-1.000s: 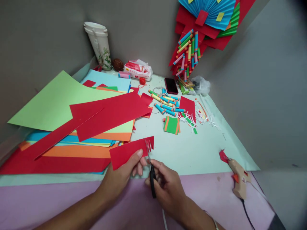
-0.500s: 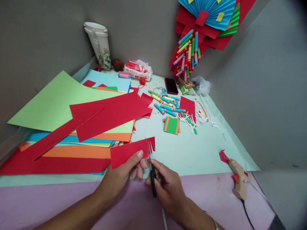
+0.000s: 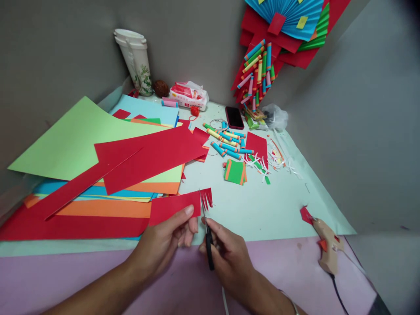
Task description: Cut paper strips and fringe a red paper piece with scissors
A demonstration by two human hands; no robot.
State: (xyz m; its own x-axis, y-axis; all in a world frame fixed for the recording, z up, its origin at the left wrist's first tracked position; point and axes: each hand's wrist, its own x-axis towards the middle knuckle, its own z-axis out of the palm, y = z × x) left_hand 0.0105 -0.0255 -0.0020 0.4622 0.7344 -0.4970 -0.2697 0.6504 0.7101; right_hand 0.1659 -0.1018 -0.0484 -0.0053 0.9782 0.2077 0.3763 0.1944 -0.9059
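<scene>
Between thumb and fingers, my left hand [image 3: 175, 229] pinches a strip of red paper [image 3: 173, 205] just above the table's front edge. The strip's right end is snipped into a narrow fringe [image 3: 207, 197]. My right hand [image 3: 231, 251] is closed round the black handles of a pair of scissors [image 3: 209, 245]. The scissors point away from me, and their thin blades stand at the paper, just left of the fringe. How far the blades are apart is hard to make out. Part of the right hand's fingers is hidden behind the handles.
Large coloured paper sheets [image 3: 65, 135] are stacked at left. Small paper rolls [image 3: 229, 144], green squares [image 3: 234, 171] and white paper shreds [image 3: 259, 164] lie mid-table. A glue gun [image 3: 328, 245] with a cord is at right. A phone [image 3: 234, 118] and cup [image 3: 136, 65] stand behind.
My left hand has shifted slightly left and up with the red paper. The scissors and my right hand are nearly where they were.
</scene>
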